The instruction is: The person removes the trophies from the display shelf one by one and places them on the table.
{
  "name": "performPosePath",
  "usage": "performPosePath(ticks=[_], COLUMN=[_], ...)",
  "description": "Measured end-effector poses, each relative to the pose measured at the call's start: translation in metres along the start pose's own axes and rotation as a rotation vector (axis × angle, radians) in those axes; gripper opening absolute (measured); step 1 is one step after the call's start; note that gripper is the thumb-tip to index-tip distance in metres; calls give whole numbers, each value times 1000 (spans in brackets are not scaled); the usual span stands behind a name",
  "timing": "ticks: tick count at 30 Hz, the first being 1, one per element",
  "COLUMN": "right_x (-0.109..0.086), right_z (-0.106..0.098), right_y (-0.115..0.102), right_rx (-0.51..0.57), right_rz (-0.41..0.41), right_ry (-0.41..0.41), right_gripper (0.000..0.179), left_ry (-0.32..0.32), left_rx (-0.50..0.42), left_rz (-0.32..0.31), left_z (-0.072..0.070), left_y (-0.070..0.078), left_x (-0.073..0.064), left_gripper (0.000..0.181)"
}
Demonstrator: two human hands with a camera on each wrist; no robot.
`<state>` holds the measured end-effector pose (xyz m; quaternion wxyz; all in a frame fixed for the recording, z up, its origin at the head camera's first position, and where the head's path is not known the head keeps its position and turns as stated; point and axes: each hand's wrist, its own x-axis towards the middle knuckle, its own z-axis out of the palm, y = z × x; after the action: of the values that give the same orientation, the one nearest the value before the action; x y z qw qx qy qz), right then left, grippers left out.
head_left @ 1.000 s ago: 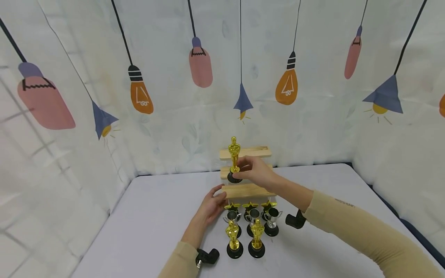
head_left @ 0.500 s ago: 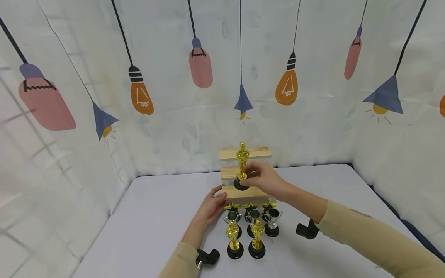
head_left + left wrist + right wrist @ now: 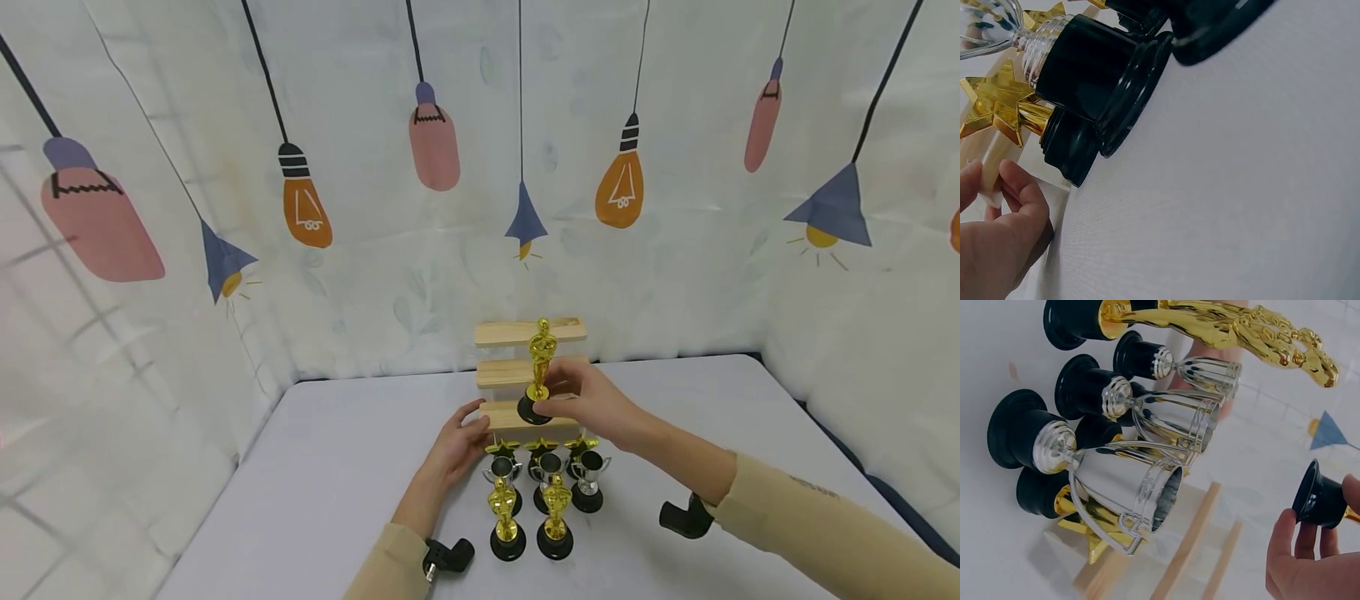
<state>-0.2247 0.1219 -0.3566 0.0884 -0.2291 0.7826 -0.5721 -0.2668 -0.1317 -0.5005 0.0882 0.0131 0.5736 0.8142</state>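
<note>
My right hand [image 3: 592, 404] holds a gold statuette trophy [image 3: 542, 358] upright by its round black base, in front of the lowest board of a three-step wooden stand [image 3: 498, 417]. In the right wrist view, fingers and thumb pinch that black base [image 3: 1322, 500], and most of the gold figure is out of frame. At the stand's left end, my left hand [image 3: 455, 447] grips the lowest board; the left wrist view shows thumb and fingers on either side of the board's end [image 3: 996, 165].
Before the stand are star trophies [image 3: 540, 446], then silver cups [image 3: 589, 467], then two more gold statuettes [image 3: 504, 517] nearest me. The star trophies are partly hidden by the cups. A white-covered table [image 3: 360, 450] bears everything, with a patterned curtain [image 3: 360, 292] behind.
The statuette in my right hand has moved right and lower, from the left side of the stand to about the middle of its lowest board. My left hand stays in place.
</note>
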Motion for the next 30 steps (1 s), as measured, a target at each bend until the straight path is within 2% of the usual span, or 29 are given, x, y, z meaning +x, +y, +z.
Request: performPosePath(ticks=[7, 16, 30], right_x=[-13, -32, -57], right_z=[-3, -8, -14], right_y=[3, 9, 22], right_rx=[-22, 3, 2], right_rz=[12, 28, 25], right_ry=[19, 16, 19], right_gripper=[30, 35, 38], left_ry=[1, -17, 1], left_rx=[0, -13, -12], left_rz=[-8, 19, 0], left_z=[0, -1, -1], left_y=[0, -2, -3], left_x=[0, 0, 3], left_gripper=[58, 59, 57])
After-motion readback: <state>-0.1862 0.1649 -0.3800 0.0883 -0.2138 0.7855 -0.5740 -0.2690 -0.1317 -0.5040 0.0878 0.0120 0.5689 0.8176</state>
